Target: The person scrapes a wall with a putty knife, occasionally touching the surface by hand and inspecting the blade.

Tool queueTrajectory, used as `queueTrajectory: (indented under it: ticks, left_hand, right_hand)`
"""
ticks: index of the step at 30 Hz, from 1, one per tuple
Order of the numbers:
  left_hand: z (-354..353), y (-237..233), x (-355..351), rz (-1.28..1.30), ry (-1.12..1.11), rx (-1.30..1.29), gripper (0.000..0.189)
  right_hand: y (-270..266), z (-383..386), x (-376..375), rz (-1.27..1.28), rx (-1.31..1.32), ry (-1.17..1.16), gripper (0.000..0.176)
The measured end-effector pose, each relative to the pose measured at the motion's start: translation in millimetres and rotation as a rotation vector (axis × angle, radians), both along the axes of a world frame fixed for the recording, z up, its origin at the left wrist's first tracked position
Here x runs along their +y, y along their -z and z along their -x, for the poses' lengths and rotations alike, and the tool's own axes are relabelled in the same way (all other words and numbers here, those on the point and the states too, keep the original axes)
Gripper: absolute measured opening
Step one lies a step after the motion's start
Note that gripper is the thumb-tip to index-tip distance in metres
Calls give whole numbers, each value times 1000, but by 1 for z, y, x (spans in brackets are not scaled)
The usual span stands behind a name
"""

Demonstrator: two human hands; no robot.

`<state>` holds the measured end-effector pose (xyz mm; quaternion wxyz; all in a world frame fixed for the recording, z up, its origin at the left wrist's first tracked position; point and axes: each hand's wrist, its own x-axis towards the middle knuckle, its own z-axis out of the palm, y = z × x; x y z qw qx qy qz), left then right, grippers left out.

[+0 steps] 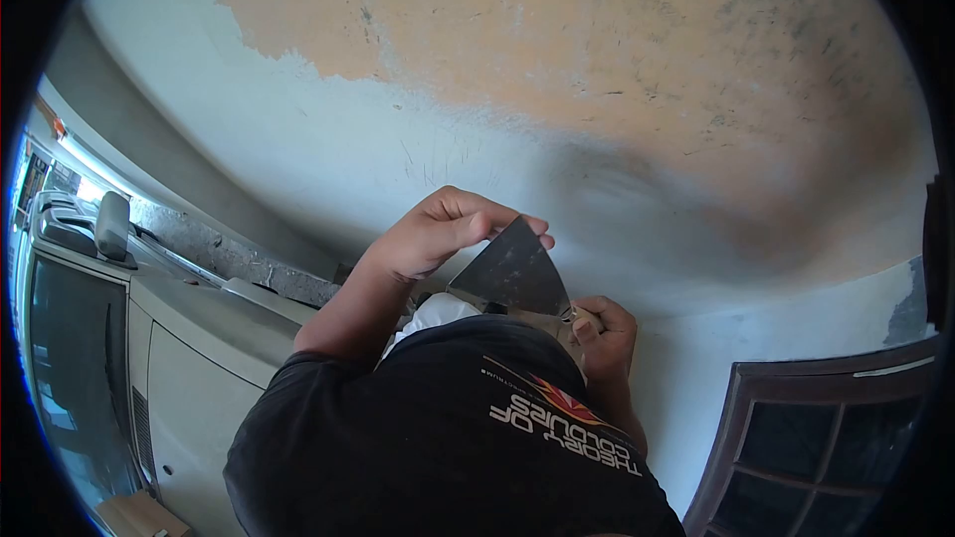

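A putty knife with a wide, flat metal blade (pixel 509 270) is held up in front of my black T-shirt. My right hand (pixel 609 330) is closed round its handle, which the fingers mostly hide. At the blade's broad edge is my left hand (pixel 448 231), its thumb near the edge and its fingers passing behind the metal, with fingertips showing past the upper corner. Pale smudges mark the dark blade. Beyond both hands rises a wall (pixel 477 129), whitish low down, with a large peach-coloured patch of ragged outline and dark scuffs above.
On the left stands an old television (pixel 85 368) with a grey device (pixel 111 224) on top and a cardboard box (pixel 144 514) below. A rough ledge (pixel 239 254) runs behind it. To the lower right is a brown wooden frame with dark panes (pixel 796 438).
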<state>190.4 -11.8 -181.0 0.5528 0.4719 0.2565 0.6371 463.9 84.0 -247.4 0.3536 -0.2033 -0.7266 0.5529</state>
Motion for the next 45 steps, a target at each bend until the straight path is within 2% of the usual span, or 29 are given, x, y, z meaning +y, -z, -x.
queueTrajectory:
  ticks: [1, 2, 3, 4, 5, 7, 9, 11, 15, 17, 18, 20, 21, 23, 29, 32, 33, 35, 37, 39, 40, 41, 43, 44, 45]
  left_hand:
    - [0, 2, 1, -49, 31, -13, 68]
    - [-2, 5, 2, -50, 30, -15, 68]
    - [-5, 7, 5, -110, 38, -52, 85]
    - [-7, 9, 5, -169, 45, -89, 104]
    - [-8, 10, 4, -168, 43, -91, 104]
    - [-10, 5, 1, -76, 27, -12, 122]
    - [-11, 4, 1, -63, 8, 8, 123]
    - [-11, 4, 1, -52, -12, 29, 124]
    - [-10, 9, 4, -112, -25, 53, 121]
    - [-9, 10, 4, -154, -30, 64, 120]
    - [-10, 7, 2, -137, -46, 75, 120]
    - [-11, 4, 1, -122, -63, 86, 120]
    - [-11, 3, 1, -123, -106, 109, 120]
    - [-13, 1, 1, -124, -149, 131, 121]
    - [-35, -11, -1, -82, -329, 154, 121]
    - [-33, -3, 0, -234, -564, 367, 120]
    - [-31, -6, -3, -233, -570, 367, 120]
    - [-28, -13, -11, -145, -760, 689, 119]
    - [-29, -11, -10, -161, -804, 684, 119]
    - [-34, -5, -11, -96, -649, 231, 120]
    - [-37, -4, -7, -138, -603, 54, 117]
    - [-36, 0, -6, -161, -544, -57, 109]
    - [-34, 3, -8, -60, -438, -297, 105]
    - [-30, 6, -6, -161, -396, -379, 85]
    - [-25, 8, -7, -191, -420, -365, 85]
  right_hand:
    - [2, -1, -1, 117, 28, -21, 39]
    - [3, -1, -1, 234, 56, -42, 39]
    - [1, 1, -2, 232, 55, -44, 39]
    - [-1, 2, -3, 267, 58, -43, 48]
    - [-3, 3, -4, 303, 60, -42, 57]
    - [-3, 4, -5, 313, 68, -53, 57]
    - [-1, 4, -4, 323, 76, -62, 57]
    - [6, 4, -1, 322, 157, -103, 39]
    - [0, 8, -3, 323, 162, -110, 41]
    - [-3, 8, -3, 313, 73, -110, 58]
    - [0, 7, -1, 312, 71, -110, 58]
    - [12, 3, 5, 372, 28, -176, 42]
    - [13, 7, 4, 372, 27, -177, 42]
    - [16, 16, 3, 97, -48, -93, 43]
    - [-7, 31, 0, -67, -316, -128, 54]
    - [-11, 34, 1, -1, -294, -134, 55]
    - [-8, 34, 3, -3, -294, -140, 55]
    - [3, 33, 7, 19, -291, -186, 56]
    - [-4, 37, 5, -20, -329, -209, 58]
    - [-16, 49, 1, -69, -350, -234, 61]
    - [-24, 57, -3, -192, -314, -255, 63]
    - [-29, 64, -4, -317, -277, -278, 66]
    - [-22, 73, -3, -360, -259, -339, 66]
    - [-15, 76, -1, -323, -324, -373, 64]
    - [-13, 83, 2, -289, -391, -407, 62]
